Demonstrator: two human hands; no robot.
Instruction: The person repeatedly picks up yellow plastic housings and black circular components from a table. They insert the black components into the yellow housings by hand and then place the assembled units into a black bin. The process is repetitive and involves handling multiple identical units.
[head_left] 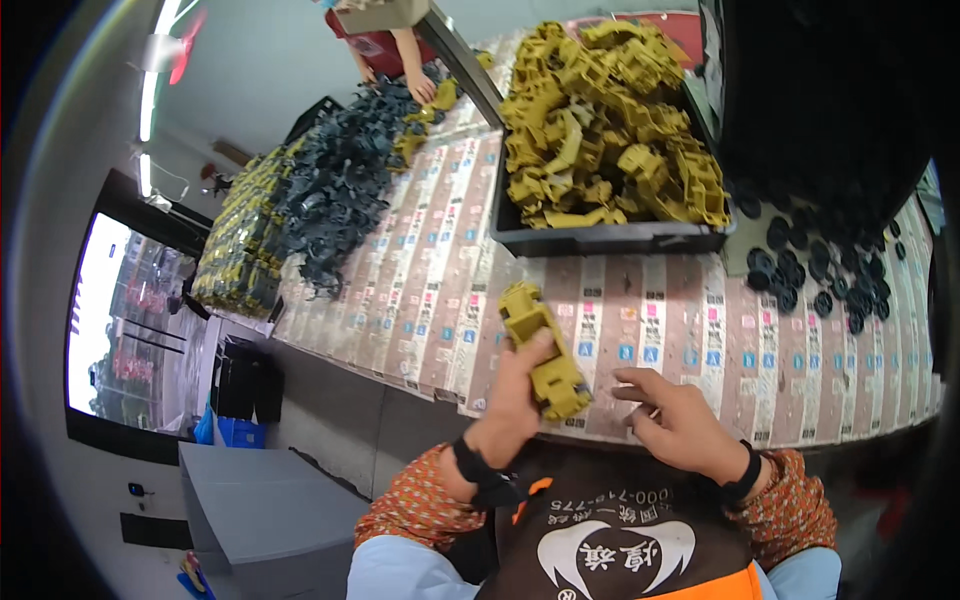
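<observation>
My left hand (512, 395) is closed round an olive-yellow plastic toy vehicle body (556, 378), its thumb lying across the upper side. The piece is long and boxy, with recesses, and is held tilted over the near edge of the table. Just right of it is my right hand (685, 425), fingers partly bent and apart, with nothing visible in them. It does not touch the toy vehicle body. Beyond both hands, a black crate (612, 241) is heaped with similar yellow pieces (600, 140).
Small black wheels (790, 265) lie scattered at the right of the patterned table (620, 330). Dark blue-grey plastic parts (335, 180) are piled at the far left, beside stacked yellow parts (238, 240). Another person's hand (420, 88) reaches in near a metal post (462, 62).
</observation>
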